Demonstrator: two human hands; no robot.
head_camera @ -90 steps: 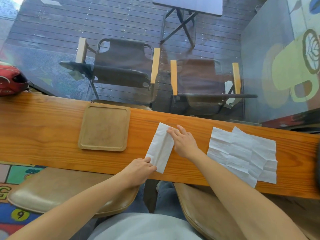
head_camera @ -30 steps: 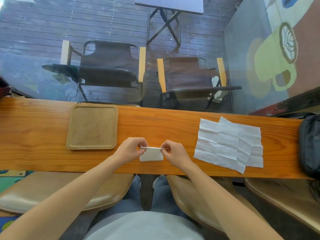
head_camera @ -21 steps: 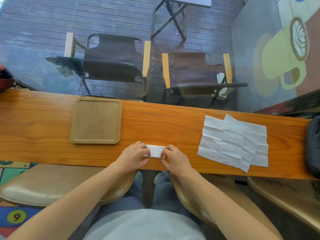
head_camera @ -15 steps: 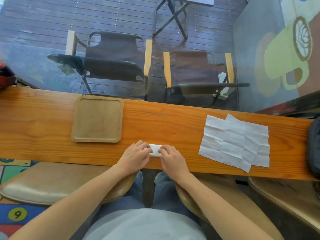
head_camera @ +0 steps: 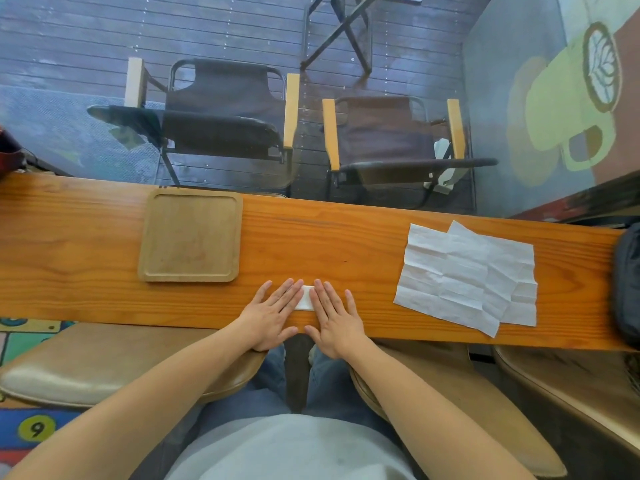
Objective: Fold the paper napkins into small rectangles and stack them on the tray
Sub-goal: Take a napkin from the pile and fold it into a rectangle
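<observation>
Both hands lie flat on the desk (head_camera: 346, 244), fingers straight and spread, pointing away from the person. The left hand (head_camera: 273, 315) and right hand (head_camera: 334, 318) press the folded napkin (head_camera: 305, 298) between them; only a small white strip shows, so its long axis cannot be told. Half a second ago the fingers were curled on it; now they are stretched. The tray (head_camera: 191, 234) is beyond the left hand, the unfolded napkins (head_camera: 467, 275) right of the right hand.
</observation>
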